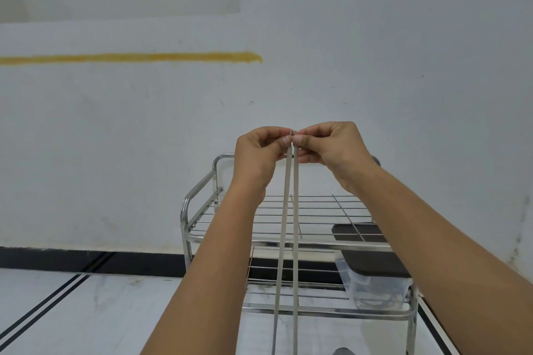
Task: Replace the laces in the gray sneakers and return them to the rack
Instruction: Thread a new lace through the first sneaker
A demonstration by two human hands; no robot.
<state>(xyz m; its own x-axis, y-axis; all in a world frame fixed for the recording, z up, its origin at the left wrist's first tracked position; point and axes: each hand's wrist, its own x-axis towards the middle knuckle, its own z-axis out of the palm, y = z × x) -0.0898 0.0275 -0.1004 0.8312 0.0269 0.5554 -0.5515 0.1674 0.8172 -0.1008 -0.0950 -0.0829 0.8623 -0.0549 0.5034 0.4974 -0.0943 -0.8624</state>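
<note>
A flat grey lace hangs in two parallel strands from my raised hands down past the bottom edge of the view. My left hand pinches the tip of the left strand between thumb and forefinger. My right hand pinches the tip of the right strand, and the two tips meet side by side. Behind the hands stands the steel wire shoe rack against the wall. A small grey patch at the bottom edge may be a sneaker; too little of it shows to tell.
Two dark flat pieces lie on the right side of the rack's shelves, one above a clear plastic bag on the lower shelf. A white wall with a yellow stripe is behind. The marble floor spreads left.
</note>
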